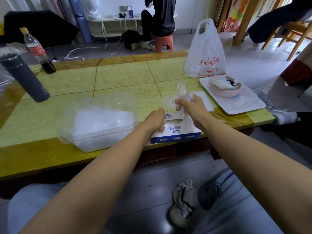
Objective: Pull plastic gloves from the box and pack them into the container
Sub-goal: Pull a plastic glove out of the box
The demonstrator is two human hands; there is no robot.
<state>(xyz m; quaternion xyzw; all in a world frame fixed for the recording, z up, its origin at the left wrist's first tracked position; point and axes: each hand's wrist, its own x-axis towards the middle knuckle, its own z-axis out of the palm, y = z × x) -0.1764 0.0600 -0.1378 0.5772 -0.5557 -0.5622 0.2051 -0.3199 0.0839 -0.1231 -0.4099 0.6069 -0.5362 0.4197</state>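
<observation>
While the left hand (156, 121) is gripping the box (175, 132) to steady it on the tabletop (121, 76), the right hand (187, 105) is pinching a clear glove (181, 87) above the slot. Lifting it straight up, then carrying it left into the container (94, 141), is looking wisest.

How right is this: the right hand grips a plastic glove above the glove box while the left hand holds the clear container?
One thing is wrong. In the head view the left hand holds the glove box, not the clear container beside it. The right hand does grip a plastic glove.
</observation>
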